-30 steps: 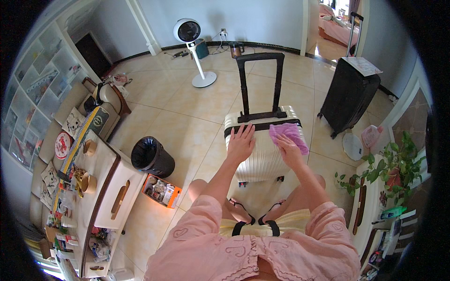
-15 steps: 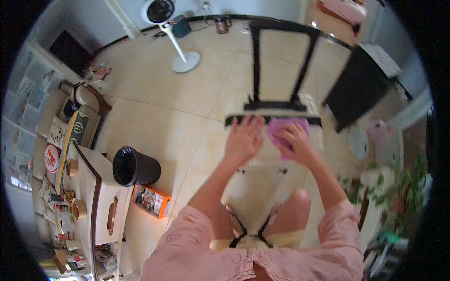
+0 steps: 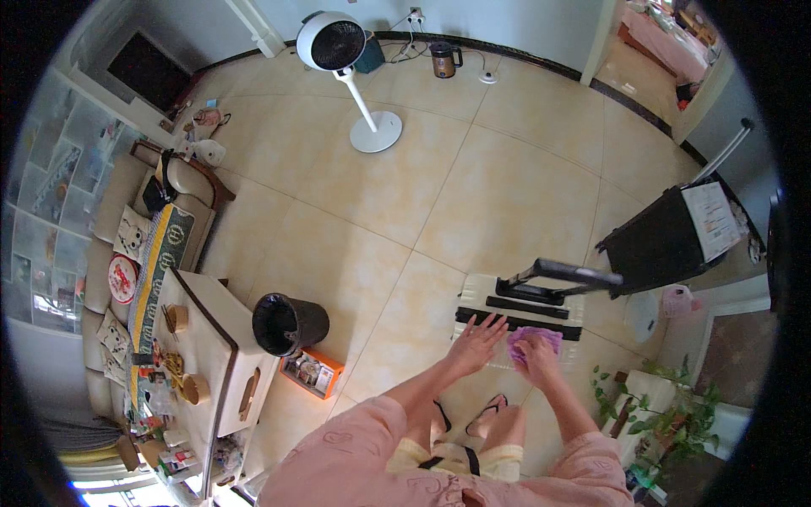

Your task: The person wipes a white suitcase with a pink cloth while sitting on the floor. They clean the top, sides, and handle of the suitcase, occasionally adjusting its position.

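A cream suitcase [image 3: 477, 288] with black bands stands in front of me, its black pull handle [image 3: 568, 272] raised at the far side. My left hand [image 3: 477, 344] lies on its near-left part with the fingers spread, the fingertips at the black band. In my right hand [image 3: 536, 359] is a bunched purple cloth [image 3: 547, 339], pressed on the suitcase just right of my left hand. The cloth covers part of the band and the surface under it.
To my left are a black bin [image 3: 308, 325], an orange box [image 3: 312, 374] and a wooden-edged table [image 3: 211, 355]. A white fan [image 3: 377, 133] stands far off. At the right are another black suitcase [image 3: 655, 241] and a leafy plant [image 3: 676, 422].
The view has shifted, so the suitcase and both hands now appear lower in it. The pull handle looks tilted to the right and shorter. Cloth and left hand stay on the suitcase.
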`<state>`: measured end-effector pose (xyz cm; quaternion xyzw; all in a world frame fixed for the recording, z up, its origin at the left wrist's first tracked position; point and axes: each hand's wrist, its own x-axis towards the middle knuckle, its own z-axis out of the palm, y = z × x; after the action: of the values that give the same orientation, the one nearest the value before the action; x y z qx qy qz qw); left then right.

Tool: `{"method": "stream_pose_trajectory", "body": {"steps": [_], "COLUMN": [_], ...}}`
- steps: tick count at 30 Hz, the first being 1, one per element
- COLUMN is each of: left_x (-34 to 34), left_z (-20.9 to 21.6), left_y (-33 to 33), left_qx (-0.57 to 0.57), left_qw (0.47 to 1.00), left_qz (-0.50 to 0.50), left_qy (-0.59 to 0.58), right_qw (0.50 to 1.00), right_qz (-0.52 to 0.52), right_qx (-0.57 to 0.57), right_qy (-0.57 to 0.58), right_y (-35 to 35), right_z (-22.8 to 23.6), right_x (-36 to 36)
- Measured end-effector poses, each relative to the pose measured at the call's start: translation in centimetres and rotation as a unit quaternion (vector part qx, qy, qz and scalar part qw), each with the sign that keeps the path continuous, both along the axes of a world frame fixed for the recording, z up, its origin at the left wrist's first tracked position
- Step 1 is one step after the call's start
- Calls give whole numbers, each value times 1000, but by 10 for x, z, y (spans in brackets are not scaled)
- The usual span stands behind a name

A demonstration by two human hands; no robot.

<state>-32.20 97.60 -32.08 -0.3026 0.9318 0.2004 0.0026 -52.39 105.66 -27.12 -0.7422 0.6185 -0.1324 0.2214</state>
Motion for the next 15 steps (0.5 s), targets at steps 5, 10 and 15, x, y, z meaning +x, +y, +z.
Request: {"method": "stream_pose_trajectory", "body": {"steps": [5,10,15], "left_x": [33,112,189], "left_z": [85,116,157], "left_y": [-41,-131,-264], "left_qx": [81,75,24], "left_qw": [993,985,979], "left_qz": [29,145,197], "left_qy": [-84,-59,-52], "right_qw": [996,979,970], "right_qz": [17,-36,-110], "right_qx": [76,85,16], "right_qy": [-38,-180,-218], "right_y": [-43,-138,-285], "right_z": [44,75,82], "right_x": [49,137,189]}}
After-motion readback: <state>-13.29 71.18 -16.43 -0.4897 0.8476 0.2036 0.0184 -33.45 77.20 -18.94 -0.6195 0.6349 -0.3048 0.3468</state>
